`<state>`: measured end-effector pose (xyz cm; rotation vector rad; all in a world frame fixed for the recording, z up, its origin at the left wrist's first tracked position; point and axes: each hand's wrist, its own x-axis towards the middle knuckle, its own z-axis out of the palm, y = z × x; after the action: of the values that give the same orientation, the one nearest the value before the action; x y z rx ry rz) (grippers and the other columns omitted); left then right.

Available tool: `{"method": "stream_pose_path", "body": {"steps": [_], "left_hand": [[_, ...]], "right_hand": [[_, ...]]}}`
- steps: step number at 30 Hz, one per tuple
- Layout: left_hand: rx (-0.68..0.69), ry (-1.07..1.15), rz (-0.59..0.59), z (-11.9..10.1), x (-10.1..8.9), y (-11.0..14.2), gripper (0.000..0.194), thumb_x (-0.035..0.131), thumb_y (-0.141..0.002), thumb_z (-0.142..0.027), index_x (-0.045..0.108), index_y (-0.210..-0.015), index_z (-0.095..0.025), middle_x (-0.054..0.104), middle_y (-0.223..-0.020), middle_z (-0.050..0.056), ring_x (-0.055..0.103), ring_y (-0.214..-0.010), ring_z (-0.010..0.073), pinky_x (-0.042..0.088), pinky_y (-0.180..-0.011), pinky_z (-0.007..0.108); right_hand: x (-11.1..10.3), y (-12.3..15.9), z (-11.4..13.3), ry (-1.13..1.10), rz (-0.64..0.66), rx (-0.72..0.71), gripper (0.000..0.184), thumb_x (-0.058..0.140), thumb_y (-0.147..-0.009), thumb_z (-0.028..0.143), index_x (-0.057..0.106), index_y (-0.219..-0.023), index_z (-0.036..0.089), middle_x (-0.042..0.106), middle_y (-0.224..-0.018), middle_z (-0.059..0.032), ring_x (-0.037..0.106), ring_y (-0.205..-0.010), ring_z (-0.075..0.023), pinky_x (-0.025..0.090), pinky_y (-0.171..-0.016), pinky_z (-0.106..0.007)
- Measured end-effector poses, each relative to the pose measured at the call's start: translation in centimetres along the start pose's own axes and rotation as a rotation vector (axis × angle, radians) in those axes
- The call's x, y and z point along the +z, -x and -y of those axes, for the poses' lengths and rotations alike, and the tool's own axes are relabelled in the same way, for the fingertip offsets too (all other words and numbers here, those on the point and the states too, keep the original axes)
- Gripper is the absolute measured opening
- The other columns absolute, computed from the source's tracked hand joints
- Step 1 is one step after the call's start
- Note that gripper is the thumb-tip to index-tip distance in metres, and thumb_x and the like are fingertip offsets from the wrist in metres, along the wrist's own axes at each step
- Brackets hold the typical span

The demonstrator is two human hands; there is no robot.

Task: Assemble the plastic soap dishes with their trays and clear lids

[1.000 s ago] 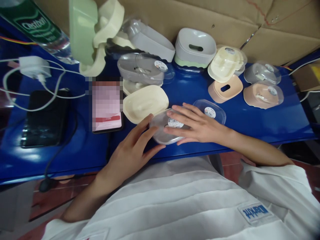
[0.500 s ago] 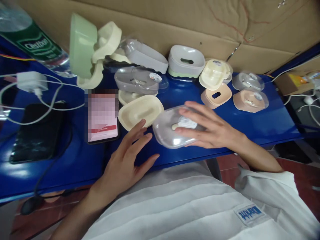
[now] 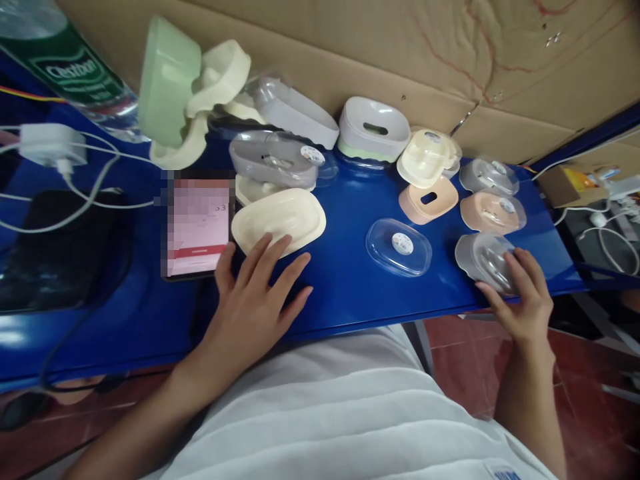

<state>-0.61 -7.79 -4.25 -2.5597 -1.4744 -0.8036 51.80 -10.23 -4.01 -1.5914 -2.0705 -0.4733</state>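
Note:
My right hand (image 3: 527, 297) is at the right of the blue table, with thumb and fingers closed around a small grey oval plastic box (image 3: 473, 259) with a clear domed lid. The box sits near the front edge. My left hand (image 3: 257, 293) is spread open, its fingertips at the near side of a cream oval dish (image 3: 280, 217). A loose clear lid (image 3: 395, 257) with a round white sticker lies between the hands. Beyond my right hand stand a peach lidded box (image 3: 483, 212) and another grey lidded box (image 3: 483, 175).
Along the back stand a green container (image 3: 167, 80), grey boxes (image 3: 373, 130) and cream parts (image 3: 423, 160). A peach oval part (image 3: 427, 200) lies in front of them. On the left are a phone (image 3: 200, 230), a white charger (image 3: 53, 147) with cables, a dark device (image 3: 60, 260) and a water bottle (image 3: 70, 70).
My right hand has moved right with the grey lidded box, and a loose clear lid now shows in the middle. My left hand has shifted slightly left, and the cream dish looks turned over.

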Motion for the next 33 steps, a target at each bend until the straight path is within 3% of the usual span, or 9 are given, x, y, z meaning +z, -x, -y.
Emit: {"method": "stream_pose_path", "body": {"steps": [5,8,10,15,18,22,26,29,33], "left_hand": [[0.032,0.114,0.083,0.5,0.0,0.3,0.033,0.066,-0.110,-0.025,0.064,-0.142,-0.018,0.068,-0.154,0.020,0.062,-0.149,0.0420,0.046,-0.125,0.068],[0.086,0.127,0.104,0.5,-0.3,0.2,0.033,0.065,-0.110,-0.022,0.064,-0.143,-0.019,0.072,-0.149,0.017,0.066,-0.144,0.0382,0.048,-0.123,0.063],[0.121,0.114,0.118,0.5,-0.5,0.1,0.033,0.063,-0.111,-0.019,0.063,-0.144,-0.020,0.075,-0.144,0.014,0.071,-0.138,0.0352,0.051,-0.118,0.059],[0.136,0.068,0.096,0.5,-0.8,0.0,0.037,0.059,-0.109,-0.007,0.062,-0.143,-0.021,0.078,-0.136,0.011,0.079,-0.117,0.0292,0.056,-0.099,0.049],[0.112,0.078,0.061,0.7,-0.7,0.1,0.034,0.060,-0.107,-0.004,0.064,-0.138,-0.019,0.078,-0.129,0.012,0.078,-0.115,0.0296,0.059,-0.092,0.045],[0.088,0.123,0.027,0.6,-0.4,0.4,0.032,0.063,-0.107,-0.006,0.065,-0.137,-0.018,0.077,-0.119,0.012,0.076,-0.113,0.0277,0.063,-0.098,0.043],[0.058,0.135,0.029,0.4,-0.5,0.6,0.039,0.065,-0.108,-0.009,0.062,-0.146,-0.018,0.073,-0.131,0.015,0.075,-0.115,0.0260,0.064,-0.106,0.043],[0.055,0.127,0.006,0.3,-0.7,0.6,0.048,0.069,-0.107,-0.012,0.057,-0.153,-0.019,0.068,-0.144,0.018,0.076,-0.112,0.0243,0.066,-0.104,0.042],[0.038,0.049,-0.091,0.4,-0.8,0.3,0.057,0.077,-0.103,-0.017,0.057,-0.155,-0.026,0.062,-0.153,0.019,0.070,-0.133,0.0336,0.065,-0.109,0.049]], "right_hand": [[0.7,-4.4,1.3,0.096,0.076,-0.016,0.068,0.074,-0.101,0.052,0.057,-0.166,0.037,0.068,-0.158,-0.0193,0.064,-0.148,-0.0435,0.040,-0.129,-0.068],[1.2,-6.9,3.3,0.051,0.051,-0.031,0.067,0.071,-0.104,0.048,0.055,-0.167,0.030,0.065,-0.160,-0.0213,0.059,-0.154,-0.0395,0.045,-0.128,-0.060],[1.8,-8.7,4.9,-0.014,0.143,-0.067,0.061,0.064,-0.108,0.041,0.055,-0.167,0.026,0.064,-0.161,-0.0216,0.059,-0.154,-0.0354,0.047,-0.127,-0.053],[4.2,-13.5,7.2,0.000,0.403,-0.205,0.053,0.053,-0.111,0.030,0.057,-0.162,0.017,0.062,-0.164,-0.0196,0.058,-0.154,-0.0394,0.039,-0.129,-0.068],[5.2,-15.2,7.8,-0.063,0.444,-0.287,0.043,0.052,-0.112,0.028,0.068,-0.149,0.014,0.074,-0.148,-0.0194,0.070,-0.139,-0.0378,0.047,-0.123,-0.065],[4.8,-16.2,9.5,-0.199,0.406,-0.342,0.036,0.055,-0.114,0.035,0.076,-0.139,0.019,0.082,-0.133,-0.0151,0.076,-0.125,-0.0340,0.057,-0.109,-0.053],[3.7,-17.2,13.2,-0.270,0.291,-0.434,0.032,0.060,-0.115,0.036,0.077,-0.138,0.022,0.084,-0.128,-0.0116,0.078,-0.120,-0.0313,0.057,-0.103,-0.048],[3.7,-17.9,17.4,-0.327,0.294,-0.606,0.033,0.060,-0.115,0.032,0.074,-0.143,0.023,0.083,-0.131,-0.0097,0.078,-0.120,-0.0281,0.058,-0.102,-0.045],[5.4,-18.1,22.8,-0.372,0.229,-0.915,0.030,0.054,-0.116,0.018,0.076,-0.137,0.019,0.084,-0.129,-0.0078,0.075,-0.126,-0.0225,0.056,-0.109,-0.040]]}}
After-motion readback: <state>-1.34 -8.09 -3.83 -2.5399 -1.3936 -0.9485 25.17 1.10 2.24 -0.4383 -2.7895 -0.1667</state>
